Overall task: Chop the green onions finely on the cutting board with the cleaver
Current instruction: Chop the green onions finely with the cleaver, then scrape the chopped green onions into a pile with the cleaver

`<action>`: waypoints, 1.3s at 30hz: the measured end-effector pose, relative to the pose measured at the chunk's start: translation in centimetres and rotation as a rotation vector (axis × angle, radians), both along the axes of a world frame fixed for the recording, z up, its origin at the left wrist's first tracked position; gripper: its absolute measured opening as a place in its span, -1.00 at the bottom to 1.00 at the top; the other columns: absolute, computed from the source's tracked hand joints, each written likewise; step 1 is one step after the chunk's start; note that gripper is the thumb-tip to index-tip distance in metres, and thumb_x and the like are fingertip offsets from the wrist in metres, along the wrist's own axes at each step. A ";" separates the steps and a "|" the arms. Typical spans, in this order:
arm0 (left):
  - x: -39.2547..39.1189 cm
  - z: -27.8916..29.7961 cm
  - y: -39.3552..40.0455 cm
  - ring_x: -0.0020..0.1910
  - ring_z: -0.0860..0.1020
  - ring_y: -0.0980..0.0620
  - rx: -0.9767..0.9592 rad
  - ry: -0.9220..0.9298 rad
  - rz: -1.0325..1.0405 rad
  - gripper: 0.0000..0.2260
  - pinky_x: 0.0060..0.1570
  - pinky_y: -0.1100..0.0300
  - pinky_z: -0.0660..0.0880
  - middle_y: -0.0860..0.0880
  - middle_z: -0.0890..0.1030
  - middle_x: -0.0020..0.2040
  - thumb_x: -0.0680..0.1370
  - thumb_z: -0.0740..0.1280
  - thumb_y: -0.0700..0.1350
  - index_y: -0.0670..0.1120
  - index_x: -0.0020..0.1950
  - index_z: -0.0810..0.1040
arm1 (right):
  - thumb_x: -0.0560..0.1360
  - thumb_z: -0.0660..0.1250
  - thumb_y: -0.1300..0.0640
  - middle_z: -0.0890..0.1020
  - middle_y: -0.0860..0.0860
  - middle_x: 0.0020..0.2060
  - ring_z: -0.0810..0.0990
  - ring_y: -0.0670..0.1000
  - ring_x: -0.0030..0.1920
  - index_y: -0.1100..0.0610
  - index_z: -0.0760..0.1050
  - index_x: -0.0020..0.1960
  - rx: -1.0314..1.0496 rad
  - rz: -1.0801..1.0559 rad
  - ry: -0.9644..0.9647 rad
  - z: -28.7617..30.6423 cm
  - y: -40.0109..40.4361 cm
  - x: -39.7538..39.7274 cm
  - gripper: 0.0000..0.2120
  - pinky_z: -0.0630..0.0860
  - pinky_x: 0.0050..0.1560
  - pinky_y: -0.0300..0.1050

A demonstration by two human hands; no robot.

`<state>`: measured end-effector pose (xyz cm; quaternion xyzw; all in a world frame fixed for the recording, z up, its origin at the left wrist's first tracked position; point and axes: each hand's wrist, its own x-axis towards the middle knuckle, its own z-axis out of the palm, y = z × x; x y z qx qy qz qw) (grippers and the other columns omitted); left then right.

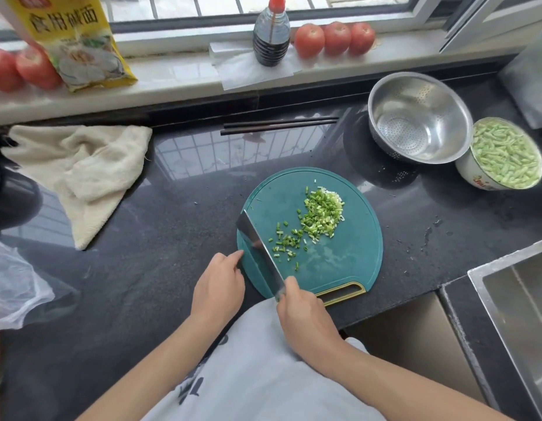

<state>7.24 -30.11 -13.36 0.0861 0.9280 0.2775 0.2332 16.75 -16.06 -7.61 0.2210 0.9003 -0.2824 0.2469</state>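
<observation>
A round teal cutting board (348, 262) lies on the dark counter. Chopped green onions (319, 214) form a heap at its upper middle, with looser bits (286, 246) scattered toward the lower left. The cleaver (259, 249) stands on its edge at the board's left side, blade tilted. My right hand (304, 317) is shut on the cleaver's handle at the board's near rim. Just left of the blade, my left hand (218, 288) rests at the board's left rim, fingers loosely curled, fingertips touching the flat of the blade.
A steel colander (418, 117) and a bowl of cut green beans (506, 153) stand at the back right. Black chopsticks (278, 126) lie behind the board. A cream towel (81, 174) lies at left. A sink (524, 314) is at right. Tomatoes (335, 38) and a sauce bottle (271, 34) sit on the sill.
</observation>
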 end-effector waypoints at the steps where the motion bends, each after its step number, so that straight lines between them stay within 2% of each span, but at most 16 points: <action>1: 0.3 0.1 0.1 -0.03 0.53 -0.04 -0.038 0.009 -0.022 -0.59 -0.08 0.01 0.53 0.03 0.46 0.03 0.65 0.15 -0.14 0.07 0.50 0.41 | 0.65 0.05 0.10 0.54 0.11 -0.23 0.47 0.22 -0.21 0.09 0.22 -0.05 -0.002 0.001 -0.002 -0.1 0.4 0.2 -0.89 0.34 -0.26 0.07; 3: 0.8 0.5 0.3 -0.06 0.52 -0.04 -0.113 0.017 -0.056 -0.55 -0.12 0.02 0.52 0.05 0.44 0.00 0.65 0.14 -0.12 0.10 0.54 0.33 | 0.65 0.05 0.09 0.56 0.13 -0.21 0.49 0.25 -0.19 0.09 0.23 -0.04 0.018 -0.009 0.002 -0.4 1.4 0.4 -0.89 0.40 -0.23 0.10; 7: 1.4 0.9 0.8 -0.09 0.52 -0.04 -0.203 0.019 -0.087 -0.52 -0.14 0.03 0.50 0.03 0.46 -0.05 0.65 0.11 -0.11 0.09 0.59 0.25 | 0.65 0.07 0.10 0.56 0.17 -0.19 0.52 0.29 -0.16 0.11 0.19 -0.06 0.117 -0.068 0.016 -0.7 5.1 0.4 -0.86 0.40 -0.22 0.11; 10: 1.4 1.3 1.5 -0.02 0.53 -0.06 -0.230 -0.018 -0.077 -0.51 -0.13 0.04 0.46 0.01 0.48 0.01 0.65 0.10 -0.11 0.08 0.60 0.22 | 0.65 0.06 0.11 0.53 0.12 -0.24 0.52 0.23 -0.21 0.12 0.22 -0.07 0.119 -0.099 0.032 -0.4 8.2 -0.8 -0.86 0.51 -0.18 0.17; 13: 1.5 1.6 1.7 0.06 0.53 -0.09 -0.208 -0.070 -0.041 -0.50 -0.06 0.03 0.45 -0.02 0.49 0.11 0.65 0.11 -0.10 0.08 0.61 0.19 | 0.64 0.05 0.11 0.53 0.12 -0.24 0.52 0.20 -0.22 0.10 0.24 -0.07 0.099 -0.105 0.052 0.4 9.8 -1.6 -0.87 0.52 -0.16 0.21; 18: 2.5 1.8 1.9 -0.09 0.46 -0.03 -0.166 -0.111 0.028 -0.47 -0.13 0.07 0.40 0.04 0.39 0.02 0.64 0.14 -0.11 0.13 0.61 0.15 | 0.63 0.03 0.16 0.45 0.10 -0.27 0.43 0.16 -0.24 0.12 0.21 -0.11 -0.033 -0.117 0.067 1.0 6.3 -3.1 -0.86 0.34 -0.26 0.07; 23: 2.4 1.2 1.6 -0.13 0.50 -0.02 -0.155 -0.152 0.072 -0.46 -0.10 0.05 0.50 0.01 0.44 0.00 0.64 0.14 -0.17 0.17 0.61 0.19 | 0.64 0.06 0.14 0.48 0.13 -0.12 0.48 0.22 -0.07 0.12 0.24 -0.03 -0.122 -0.222 0.040 0.3 0.3 -6.0 -0.92 0.38 -0.14 0.02; 25: 2.1 1.3 1.4 -0.16 0.52 -0.02 -0.169 -0.157 0.080 -0.46 -0.17 0.06 0.49 0.02 0.50 0.00 0.63 0.14 -0.18 0.20 0.58 0.24 | 0.63 0.06 0.15 0.50 0.13 -0.09 0.49 0.22 -0.05 0.13 0.25 -0.01 -0.122 -0.272 0.024 0.0 -0.1 -6.0 -0.93 0.36 -0.14 0.00; 27: 1.7 1.5 1.3 -0.17 0.53 -0.05 -0.196 -0.155 0.072 -0.47 -0.20 0.06 0.48 0.00 0.55 0.01 0.63 0.12 -0.17 0.22 0.56 0.27 | 0.63 0.04 0.17 0.46 0.08 -0.15 0.47 0.20 -0.09 0.14 0.27 0.00 -0.103 -0.338 0.023 -0.1 0.7 -5.4 -0.93 0.37 -0.15 0.00; 29: 1.4 1.5 1.4 -0.09 0.55 -0.08 -0.234 -0.154 0.043 -0.47 -0.13 0.04 0.51 -0.01 0.55 0.13 0.63 0.10 -0.16 0.22 0.57 0.26 | 0.63 0.03 0.18 0.44 0.06 -0.15 0.47 0.19 -0.11 0.14 0.27 0.01 -0.097 -0.419 0.030 -0.5 2.2 -4.7 -0.92 0.40 -0.15 0.01; 32: 1.4 1.9 1.9 0.03 0.56 -0.08 -0.287 -0.136 -0.006 -0.49 -0.08 0.04 0.50 -0.02 0.50 0.29 0.65 0.09 -0.16 0.17 0.59 0.23 | 0.60 0.03 0.17 0.49 0.07 -0.13 0.53 0.20 -0.13 0.11 0.31 0.00 -0.165 -0.498 0.058 -0.4 4.7 -3.8 -0.91 0.56 -0.13 0.15; 34: 1.5 2.3 2.2 -0.04 0.53 -0.06 -0.310 -0.092 -0.019 -0.51 -0.12 0.05 0.47 -0.01 0.49 0.17 0.65 0.10 -0.16 0.13 0.58 0.26 | 0.58 0.06 0.15 0.51 0.09 -0.11 0.56 0.22 -0.17 0.09 0.32 -0.03 -0.228 -0.501 0.056 0.0 6.4 -3.1 -0.91 0.61 -0.22 0.17; 36: 1.8 2.9 2.7 -0.07 0.49 -0.06 -0.314 0.001 -0.070 -0.50 -0.15 0.05 0.45 -0.01 0.44 0.06 0.62 0.12 -0.18 0.07 0.57 0.26 | 0.56 0.07 0.15 0.51 0.11 -0.16 0.55 0.18 -0.33 0.07 0.34 -0.06 -0.290 -0.485 0.041 0.7 7.9 -2.1 -0.91 0.55 -0.44 -0.02; 37: 2.0 3.1 3.3 -0.06 0.47 -0.07 -0.304 0.064 -0.123 -0.43 -0.17 0.06 0.44 -0.02 0.42 0.06 0.59 0.15 -0.21 0.06 0.60 0.19 | 0.54 0.07 0.17 0.49 0.11 -0.21 0.50 0.13 -0.42 0.08 0.35 -0.05 -0.339 -0.507 0.035 1.0 8.5 -1.6 -0.90 0.49 -0.49 -0.09; 39: 2.8 3.3 5.2 -0.03 0.45 -0.11 -0.276 0.221 -0.307 -0.20 -0.16 0.05 0.46 -0.08 0.42 0.16 0.47 0.27 -0.26 0.10 0.64 0.03 | 0.51 0.07 0.22 0.44 0.11 -0.30 0.38 0.08 -0.52 0.11 0.38 -0.04 -0.464 -0.593 0.032 1.9 9.7 -0.9 -0.86 0.45 -0.47 -0.08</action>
